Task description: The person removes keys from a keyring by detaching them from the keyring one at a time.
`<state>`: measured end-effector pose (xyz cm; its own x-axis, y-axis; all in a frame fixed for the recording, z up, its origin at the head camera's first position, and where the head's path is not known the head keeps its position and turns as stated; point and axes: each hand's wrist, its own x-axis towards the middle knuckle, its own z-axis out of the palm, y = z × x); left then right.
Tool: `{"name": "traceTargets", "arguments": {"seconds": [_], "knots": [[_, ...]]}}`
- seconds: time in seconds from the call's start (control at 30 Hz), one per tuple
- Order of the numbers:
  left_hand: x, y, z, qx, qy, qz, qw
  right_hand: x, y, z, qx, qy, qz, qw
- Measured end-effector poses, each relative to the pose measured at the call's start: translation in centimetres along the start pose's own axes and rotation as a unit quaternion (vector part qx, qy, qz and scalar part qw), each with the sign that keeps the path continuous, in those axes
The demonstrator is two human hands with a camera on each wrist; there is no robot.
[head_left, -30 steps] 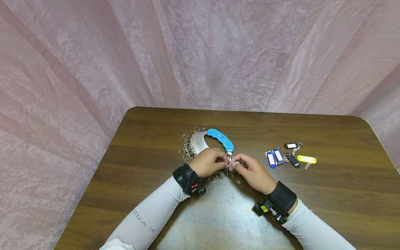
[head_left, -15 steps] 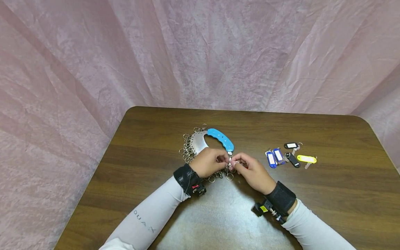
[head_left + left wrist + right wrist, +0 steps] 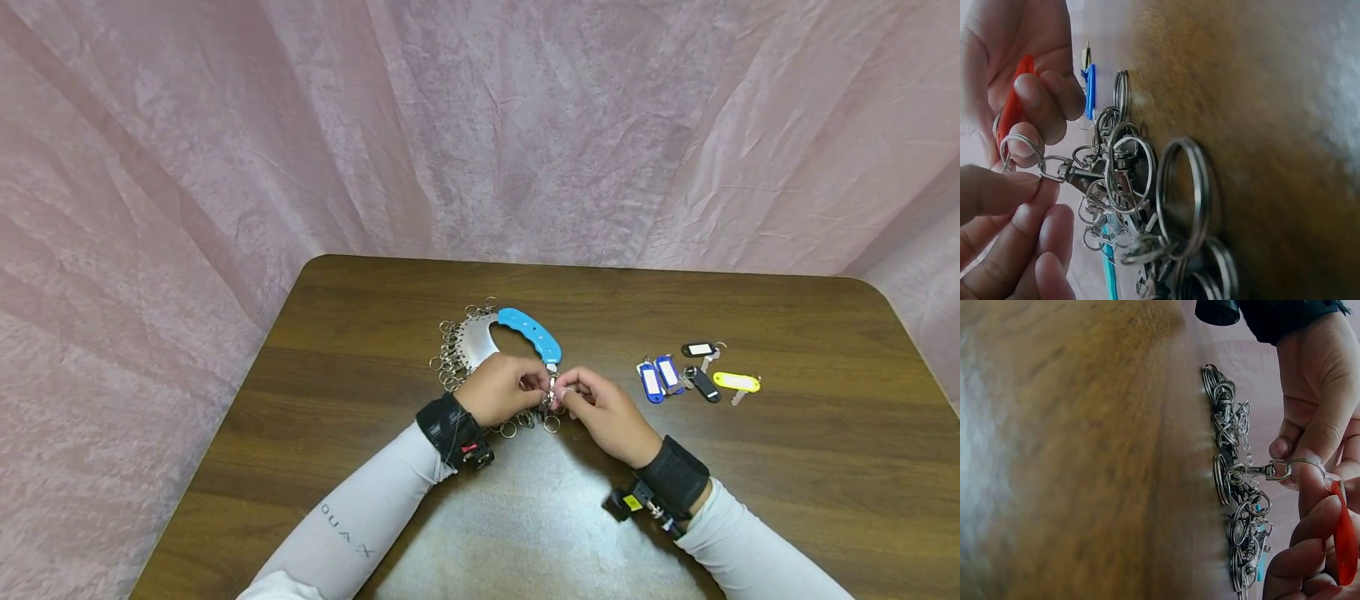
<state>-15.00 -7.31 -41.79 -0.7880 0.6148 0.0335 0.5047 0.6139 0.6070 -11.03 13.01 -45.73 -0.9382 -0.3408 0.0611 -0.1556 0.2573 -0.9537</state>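
In the head view, a curved metal plate (image 3: 474, 340) with a blue handle (image 3: 529, 333) lies on the table, fringed by several clips and rings. My left hand (image 3: 498, 390) and right hand (image 3: 611, 417) meet at its near right end. Between the left thumb and fingers a small split ring (image 3: 1021, 135) is pinched, linked to the loop of a swivel clip (image 3: 1077, 177). The right hand holds a red key tag (image 3: 1345, 540), which the same ring joins. Whether a key hangs from this tag is hidden by the fingers.
On the right of the wooden table (image 3: 810, 467) lie two blue key tags (image 3: 650, 382), two black ones (image 3: 699, 350) and a yellow key tag (image 3: 737, 382), some with keys. A pink curtain (image 3: 525, 125) hangs behind the table.
Both hands stay in the same place, with only slight finger movement. The red bit seen beside the right fingers a second ago hardly shows now in the head view.
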Motion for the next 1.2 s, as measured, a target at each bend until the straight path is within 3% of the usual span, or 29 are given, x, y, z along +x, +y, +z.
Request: {"name": "traceTargets", "arguments": {"seconds": [0.27,0.83,1.2], "knots": [[-0.08,-0.23,0.15,0.028,0.006,0.031,0.9991,-0.06,0.11,0.16,0.005,0.004,0.010,0.9999],[-0.08,-0.04,0.45,0.057,0.032,0.055,0.9963,-0.04,0.10,0.04,0.020,0.010,0.016,0.9996],[-0.03,-0.11,0.27,0.059,0.026,0.054,0.9964,-0.03,0.00,0.11,0.021,0.011,0.020,0.9995]]}}
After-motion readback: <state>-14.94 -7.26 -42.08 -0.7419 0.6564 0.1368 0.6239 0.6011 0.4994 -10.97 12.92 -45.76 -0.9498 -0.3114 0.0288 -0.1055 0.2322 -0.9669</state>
